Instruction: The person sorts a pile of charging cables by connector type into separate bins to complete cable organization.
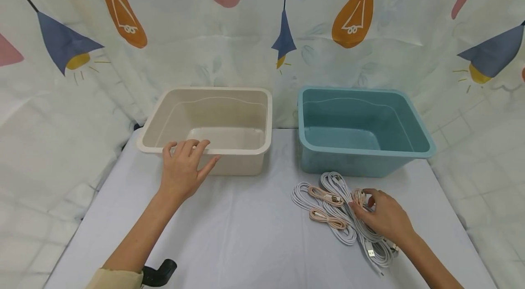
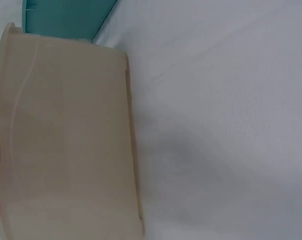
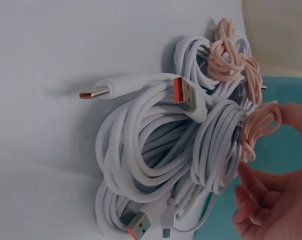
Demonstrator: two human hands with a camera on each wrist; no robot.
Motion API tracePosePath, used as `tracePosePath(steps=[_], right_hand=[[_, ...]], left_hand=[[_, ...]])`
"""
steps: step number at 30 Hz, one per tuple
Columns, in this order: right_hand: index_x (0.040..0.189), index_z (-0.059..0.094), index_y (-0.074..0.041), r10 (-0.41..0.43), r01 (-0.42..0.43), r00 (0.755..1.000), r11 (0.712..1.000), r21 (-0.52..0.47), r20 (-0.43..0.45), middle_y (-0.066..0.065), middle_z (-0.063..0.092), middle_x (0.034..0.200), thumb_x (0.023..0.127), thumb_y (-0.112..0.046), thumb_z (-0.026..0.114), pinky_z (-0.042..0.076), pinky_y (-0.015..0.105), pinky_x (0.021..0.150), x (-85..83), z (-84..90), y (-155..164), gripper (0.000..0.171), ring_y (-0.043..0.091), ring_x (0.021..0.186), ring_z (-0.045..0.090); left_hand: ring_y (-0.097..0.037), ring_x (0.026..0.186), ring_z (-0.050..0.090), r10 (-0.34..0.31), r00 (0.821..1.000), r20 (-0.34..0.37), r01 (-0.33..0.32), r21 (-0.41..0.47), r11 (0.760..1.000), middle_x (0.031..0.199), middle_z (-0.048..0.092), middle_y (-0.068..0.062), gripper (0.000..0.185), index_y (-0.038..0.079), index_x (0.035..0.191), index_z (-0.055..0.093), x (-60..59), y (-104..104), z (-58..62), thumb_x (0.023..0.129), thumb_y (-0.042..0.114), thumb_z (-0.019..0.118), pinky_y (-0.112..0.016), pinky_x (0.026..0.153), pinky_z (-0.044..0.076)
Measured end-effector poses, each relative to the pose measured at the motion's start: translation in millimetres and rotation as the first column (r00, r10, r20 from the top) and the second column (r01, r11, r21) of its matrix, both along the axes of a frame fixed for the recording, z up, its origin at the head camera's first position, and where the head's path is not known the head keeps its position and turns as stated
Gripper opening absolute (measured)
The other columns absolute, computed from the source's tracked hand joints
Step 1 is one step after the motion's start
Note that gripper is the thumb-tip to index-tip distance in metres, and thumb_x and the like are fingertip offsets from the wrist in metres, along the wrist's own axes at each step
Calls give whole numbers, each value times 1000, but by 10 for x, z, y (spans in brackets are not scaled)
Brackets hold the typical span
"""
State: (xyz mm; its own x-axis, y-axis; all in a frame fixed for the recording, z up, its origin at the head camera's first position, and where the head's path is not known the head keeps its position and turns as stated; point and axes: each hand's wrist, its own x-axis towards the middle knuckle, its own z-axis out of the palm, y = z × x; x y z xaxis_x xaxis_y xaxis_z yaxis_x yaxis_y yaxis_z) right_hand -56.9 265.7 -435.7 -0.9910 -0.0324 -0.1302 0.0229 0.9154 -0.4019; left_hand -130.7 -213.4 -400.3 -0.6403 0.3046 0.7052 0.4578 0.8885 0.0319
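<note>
My right hand [image 1: 387,217] pinches a small peach-coloured cable bundle [image 3: 261,124] between thumb and forefinger. That bundle lies at the right side of a pile of coiled white USB cables [image 1: 348,227]. Two more peach cable bundles [image 1: 327,219] lie on the pile's left part. In the right wrist view, a USB plug [image 3: 186,95] with an orange insert and a slim USB-C plug [image 3: 94,93] stick out of the white coils. My left hand [image 1: 183,168] rests at the front rim of a beige bin [image 1: 238,163], its fingers bent over the edge and its thumb spread.
A teal bin [image 1: 344,163] stands right behind the cables, to the right of the beige one. Both show bare inner floors. A white cloth covers the table [image 1: 246,243]. A black curved object [image 1: 160,273] is by the left forearm. Printed curtains [image 1: 246,52] hang behind.
</note>
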Motion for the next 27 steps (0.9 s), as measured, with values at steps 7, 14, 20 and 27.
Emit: tracePosePath(steps=[7, 14, 20, 27], right_hand=[[136, 54, 19, -13, 16, 998, 999, -52, 63, 10, 70, 87, 93, -44, 75, 48, 34, 59, -46, 16, -7, 79, 19, 71, 60], [134, 53, 22, -22, 32, 996, 993, -117, 84, 10, 69, 87, 90, -29, 75, 49, 34, 60, -80, 18, -4, 71, 19, 71, 60], [130, 54, 25, -13, 28, 995, 987, -159, 96, 12, 70, 87, 88, -22, 75, 51, 35, 62, -108, 39, -3, 66, 20, 73, 61], [121, 61, 22, -58, 76, 992, 982, -170, 108, 15, 69, 90, 89, -19, 73, 50, 35, 63, -104, 64, -21, 54, 23, 76, 61]], left_hand=[[-42, 91, 67, -25, 1000, 6, 25, 24, 999, 98, 69, -20, 62, 2, 109, 69, 10, -10, -8, 111, 57, 42, -67, 91, 42], [-42, 89, 67, -53, 999, 7, 53, 52, 997, 96, 69, -18, 58, 2, 106, 71, 8, -18, -40, 112, 54, 44, -67, 88, 42], [-42, 88, 68, -62, 998, 9, 62, 66, 996, 95, 71, -16, 57, 3, 105, 72, 11, -28, -62, 112, 52, 45, -66, 88, 42], [-40, 90, 67, -54, 997, 47, 48, 107, 993, 95, 72, -14, 67, 4, 105, 75, 23, -29, -56, 110, 60, 38, -64, 91, 41]])
